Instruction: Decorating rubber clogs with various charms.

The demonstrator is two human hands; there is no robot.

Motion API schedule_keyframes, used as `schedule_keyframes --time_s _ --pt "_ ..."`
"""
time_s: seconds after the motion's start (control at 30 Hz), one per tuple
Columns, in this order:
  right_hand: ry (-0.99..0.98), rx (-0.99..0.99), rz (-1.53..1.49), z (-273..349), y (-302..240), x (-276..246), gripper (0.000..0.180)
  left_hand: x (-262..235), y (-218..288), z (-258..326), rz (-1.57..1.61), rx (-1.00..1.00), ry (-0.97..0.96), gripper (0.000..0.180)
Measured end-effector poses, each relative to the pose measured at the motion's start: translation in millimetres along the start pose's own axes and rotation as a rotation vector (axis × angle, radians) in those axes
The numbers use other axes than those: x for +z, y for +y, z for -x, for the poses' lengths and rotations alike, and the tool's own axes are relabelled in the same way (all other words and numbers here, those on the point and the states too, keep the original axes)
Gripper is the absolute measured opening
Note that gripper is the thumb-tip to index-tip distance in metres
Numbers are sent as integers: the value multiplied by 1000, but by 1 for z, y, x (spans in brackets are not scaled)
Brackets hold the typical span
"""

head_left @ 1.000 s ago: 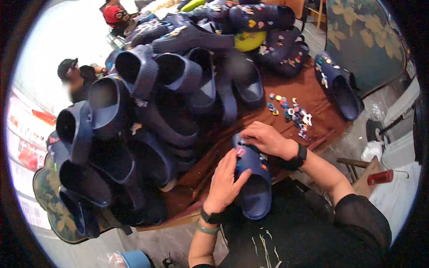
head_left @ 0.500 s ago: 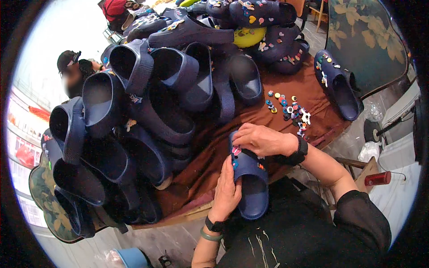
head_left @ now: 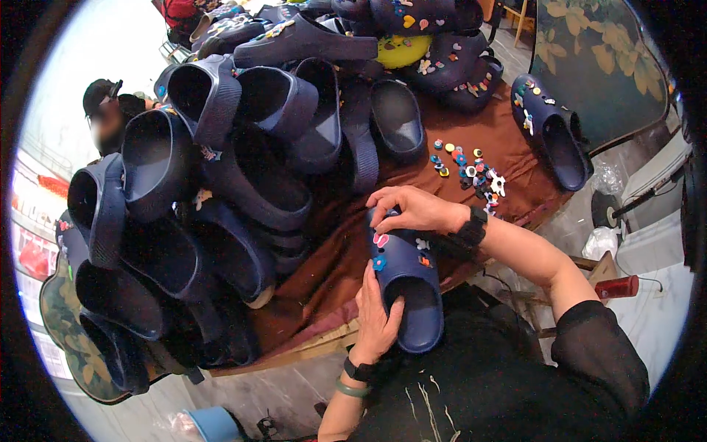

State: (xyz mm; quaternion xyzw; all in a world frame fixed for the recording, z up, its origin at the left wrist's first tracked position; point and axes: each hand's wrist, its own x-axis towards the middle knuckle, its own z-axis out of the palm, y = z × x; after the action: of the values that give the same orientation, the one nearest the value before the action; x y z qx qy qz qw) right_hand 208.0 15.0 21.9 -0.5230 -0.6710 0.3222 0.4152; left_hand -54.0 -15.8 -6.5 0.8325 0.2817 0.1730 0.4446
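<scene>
A navy clog (head_left: pixel 409 254) is held at the near edge of the table, its toe pointing away from the wearer and its open heel end toward the wearer's black shirt (head_left: pixel 501 368); whether it also rests on the table cannot be told. Its upper bears a pink charm (head_left: pixel 381 241), a blue flower charm (head_left: pixel 379 263), an orange charm (head_left: pixel 425 261) and a pale charm (head_left: pixel 422 244). The left hand (head_left: pixel 377 320) grips the clog's left side, fingers along the outside and thumb over the rim at the foot opening. The right hand (head_left: pixel 418 211) is bent over the toe, thumb and forefinger close together; whether they pinch anything cannot be told. Beyond the right hand, loose charms (head_left: pixel 479 175) lie scattered on a brown cloth (head_left: pixel 515 158). Farther right, a decorated clog (head_left: pixel 550 124) lies near the cloth's far side. To the left, plain navy clogs (head_left: pixel 163 158) are heaped and overlapping, while at the far end a yellow-green item (head_left: pixel 403 51) shows among charm-covered clogs (head_left: pixel 453 62). Below the table's left part stands a blue bucket (head_left: pixel 215 424).
</scene>
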Motion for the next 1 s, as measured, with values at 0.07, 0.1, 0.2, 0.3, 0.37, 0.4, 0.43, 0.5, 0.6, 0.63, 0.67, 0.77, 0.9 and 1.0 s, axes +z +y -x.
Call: schedule_keyframes --time_s 0.07,0.1,0.2,0.3,0.37,0.4,0.43,0.5,0.6,0.63,0.67,0.77,0.9,1.0 --pt "10 64 -79 4 0 2 22 0 2 0 -40 29 22 79" --pt "23 127 -160 5 -2 2 22 1 1 1 -37 26 23 79" --pt "-51 196 -130 0 -10 -5 17 2 1 3 -50 23 28 79" --pt "-147 437 -124 -12 -21 -12 35 2 0 3 -6 15 21 79" --pt "-222 582 20 -25 -24 -15 58 2 0 2 -18 35 25 79" --pt "-220 588 18 -27 -26 -16 58 3 -1 2 -15 35 19 79" --pt "-259 632 57 -29 -30 -16 57 3 -2 3 -25 34 28 79" --pt "-345 670 128 -36 -27 -14 55 4 -3 2 -29 31 35 79" --pt "-271 530 262 -31 -31 -8 54 3 -3 2 -9 25 49 79" --pt "-275 532 261 -28 -27 -3 54 3 -4 2 -6 31 54 79" --pt "-218 515 232 -25 -23 2 53 3 -4 3 -4 40 58 79" --pt "-113 494 223 -16 -18 13 51 5 -9 3 26 48 59 79" --pt "-46 511 268 -14 -19 17 51 5 -2 2 46 1 28 80" --pt "-81 523 211 -12 -24 17 53 4 -4 7 47 -64 28 80"
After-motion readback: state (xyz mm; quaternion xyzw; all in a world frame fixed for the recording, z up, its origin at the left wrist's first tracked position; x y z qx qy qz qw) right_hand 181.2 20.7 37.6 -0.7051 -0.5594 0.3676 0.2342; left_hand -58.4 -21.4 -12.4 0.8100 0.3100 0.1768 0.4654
